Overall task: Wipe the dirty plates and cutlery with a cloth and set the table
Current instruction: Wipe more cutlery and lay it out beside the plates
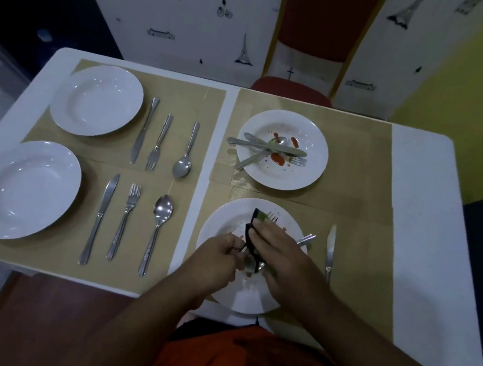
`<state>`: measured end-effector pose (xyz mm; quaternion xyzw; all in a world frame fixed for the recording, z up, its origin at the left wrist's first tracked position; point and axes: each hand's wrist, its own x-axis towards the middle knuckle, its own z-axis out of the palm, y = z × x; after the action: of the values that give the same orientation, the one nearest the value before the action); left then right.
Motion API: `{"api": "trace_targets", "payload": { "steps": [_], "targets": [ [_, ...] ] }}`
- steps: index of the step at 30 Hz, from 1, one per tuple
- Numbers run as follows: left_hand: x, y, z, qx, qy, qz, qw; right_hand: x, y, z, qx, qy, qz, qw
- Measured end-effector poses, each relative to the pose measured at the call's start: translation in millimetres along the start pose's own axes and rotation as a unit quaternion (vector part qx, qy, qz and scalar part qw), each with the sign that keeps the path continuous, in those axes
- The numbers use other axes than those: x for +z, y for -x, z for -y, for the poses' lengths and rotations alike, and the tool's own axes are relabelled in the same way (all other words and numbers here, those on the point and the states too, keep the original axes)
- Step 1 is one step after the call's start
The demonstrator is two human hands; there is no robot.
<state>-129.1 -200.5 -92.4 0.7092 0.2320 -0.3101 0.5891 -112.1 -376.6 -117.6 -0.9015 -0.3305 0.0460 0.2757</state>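
Over the near right plate (pixel 228 218), still smeared, my left hand (pixel 216 257) pinches the handle of a spoon (pixel 250 264). My right hand (pixel 282 261) grips a dark green cloth (pixel 253 234) wrapped around the spoon. A fork (pixel 272 217) lies across that plate, its handle end (pixel 307 239) poking out to the right. A knife (pixel 330 252) lies on the mat right of the plate. The far right plate (pixel 279 176) has red sauce stains and a knife, fork and spoon crossed on it (pixel 270 148).
On the left mats stand two clean white plates (pixel 97 100) (pixel 26 190), each with a knife, fork and spoon laid out to its right (pixel 158 142) (pixel 124 221). A red chair (pixel 291 90) stands at the table's far side. The white table's edge (pixel 444 244) runs along the right.
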Motion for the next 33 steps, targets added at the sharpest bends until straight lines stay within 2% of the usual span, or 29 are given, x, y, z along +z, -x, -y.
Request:
{"api": "trace_targets", "payload": {
  "steps": [4, 9, 11, 14, 18, 20, 22, 24, 26, 30, 33],
  "targets": [
    [10.6, 4.1, 4.1, -0.022, 0.040, 0.003, 0.999, -5.0, -1.8, -17.0, -0.001, 0.002, 0.010, 1.000],
    [18.6, 12.2, 5.5, -0.062, 0.078, 0.009, 0.995, -17.2, -5.8, -35.7, 0.176, -0.071, -0.064, 0.980],
    [22.0, 11.5, 8.3, -0.062, 0.049, -0.013, 0.997, -22.9, -3.8, -34.5, 0.188, -0.083, -0.090, 0.974],
    [25.9, 8.0, 11.2, -0.050, 0.004, -0.048, 0.998, -26.0, -1.5, -15.0, 0.129, -0.086, -0.106, 0.982],
    [28.9, 9.6, 5.1, -0.008, -0.002, -0.046, 0.999, -10.9, 9.8, -4.6, 0.004, -0.025, -0.032, 0.999],
    [32.0, 10.0, 5.4, 0.022, -0.042, -0.058, 0.997, -6.4, 13.8, -12.5, -0.006, -0.005, -0.014, 1.000],
    [37.7, 11.0, 8.6, 0.026, -0.050, -0.066, 0.996, -9.7, 17.1, -22.7, 0.044, -0.012, -0.044, 0.998],
    [45.7, 11.6, 11.9, 0.027, -0.033, -0.063, 0.997, -18.3, 22.5, -32.9, 0.147, -0.043, -0.081, 0.985],
    [56.0, 12.4, 11.0, 0.033, -0.024, -0.060, 0.997, -27.8, 31.3, -42.1, 0.214, -0.070, -0.115, 0.967],
    [80.6, 4.4, 0.5, 0.041, -0.018, -0.030, 0.999, -38.6, 55.2, -55.4, 0.246, -0.091, -0.138, 0.955],
    [108.0, -9.0, -9.0, 0.051, -0.053, -0.031, 0.997, -41.4, 77.6, -66.1, 0.276, -0.097, -0.147, 0.945]
  ]
}}
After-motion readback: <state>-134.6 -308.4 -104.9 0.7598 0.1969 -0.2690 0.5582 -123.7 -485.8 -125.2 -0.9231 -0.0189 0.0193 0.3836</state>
